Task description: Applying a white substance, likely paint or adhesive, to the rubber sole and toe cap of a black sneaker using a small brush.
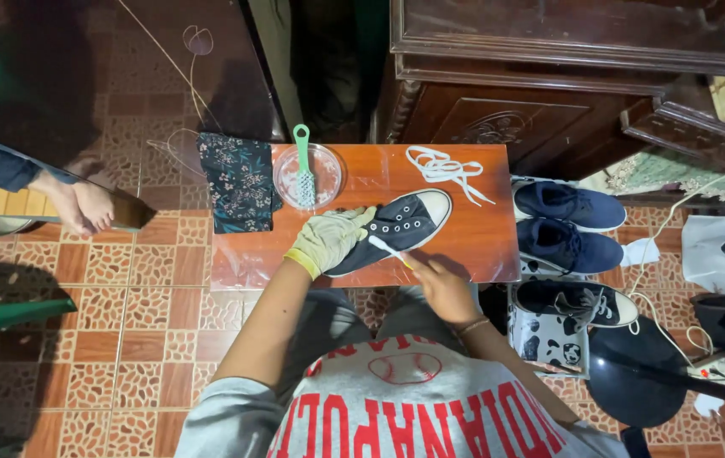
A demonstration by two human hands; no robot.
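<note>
The gloved left hand (329, 239) clamps down on a dark canvas sneaker (396, 227) lying unlaced on the small orange table (481, 237); the bare right hand (440, 284) grips a white toothbrush (384, 248) — its head touching the shoe's side. Beyond them sit a clear bowl (329, 182) holding a green brush (304, 165), white laces (446, 170) and a floral cloth (239, 182) — more shoes (568, 225) wait just beside the table.

Head cam, looks straight down, near, over small table (481, 246).
</note>
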